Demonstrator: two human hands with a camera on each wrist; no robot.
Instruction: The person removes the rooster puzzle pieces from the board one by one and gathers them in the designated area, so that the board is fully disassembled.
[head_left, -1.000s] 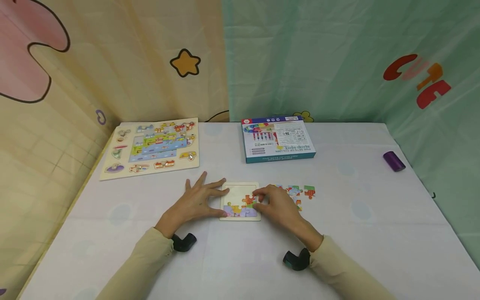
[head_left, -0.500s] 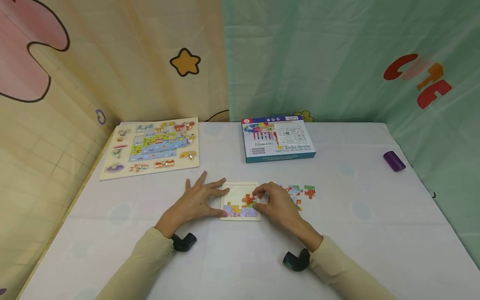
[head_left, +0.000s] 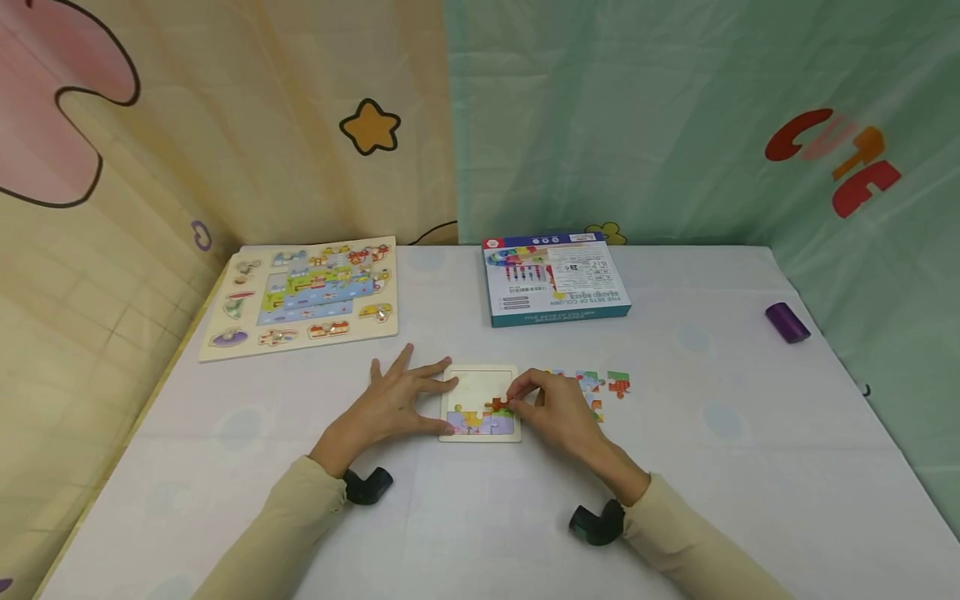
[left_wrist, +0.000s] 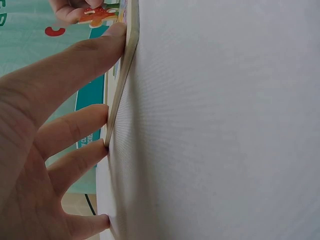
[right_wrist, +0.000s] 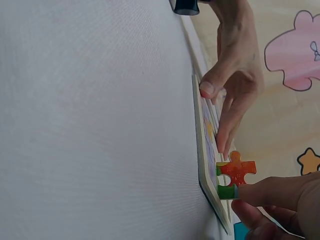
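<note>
A small wooden puzzle board (head_left: 472, 385) lies flat on the table, with joined lilac and yellow pieces (head_left: 480, 424) along its near edge. My left hand (head_left: 390, 402) spreads its fingers, thumb and fingertips touching the board's left side. Over the board's right part, my right hand (head_left: 561, 410) pinches an orange and green jigsaw piece (right_wrist: 240, 170) between thumb and fingers. That piece stands tilted up from the board in the right wrist view, its lower edge at the board. Beyond the right hand lie loose jigsaw pieces (head_left: 591, 382), partly hidden by it.
A large wooden peg puzzle (head_left: 247, 333) lies at the back left, with picture puzzles on top. A flat boxed set (head_left: 558, 279) lies at the back middle. At the far right is a purple cylinder (head_left: 787, 322). Curtains (head_left: 600, 125) hang behind the table.
The orange piece, flatter before, is now tilted up and slightly nearer the board's front edge. My right fingers have shifted with it. My left hand has stayed in place.
</note>
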